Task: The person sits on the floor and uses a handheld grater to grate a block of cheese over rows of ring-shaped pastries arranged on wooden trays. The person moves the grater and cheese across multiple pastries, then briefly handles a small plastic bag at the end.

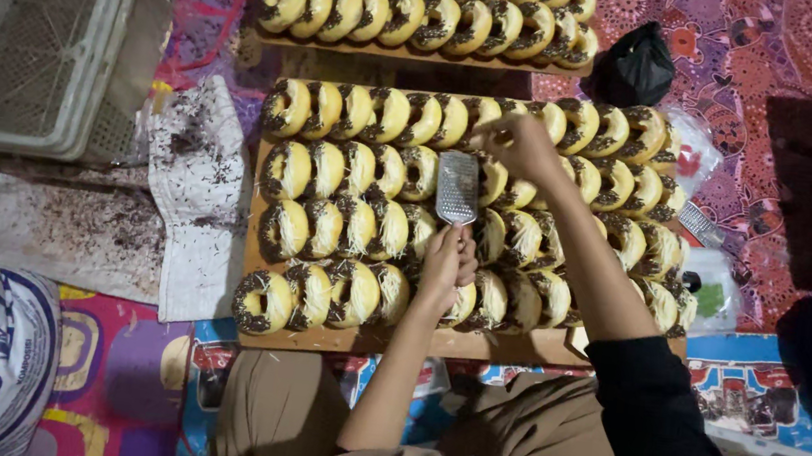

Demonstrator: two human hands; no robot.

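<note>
Seated on the floor, we grip a small metal grater (pixel 457 187) by its handle in our left hand (pixel 447 260), blade pointing away over the wooden board's (pixel 414 343) middle doughnuts (pixel 358 225), while our right hand (pixel 520 145) pinches something unseen just beyond its tip.

Rows of doughnuts (pixel 346 222) lay on a board (pixel 414 342) before the person's knees; a second board (pixel 424 56) lay behind it, a crate (pixel 90 74) to its left, a bag (pixel 636 66) behind-right.
</note>
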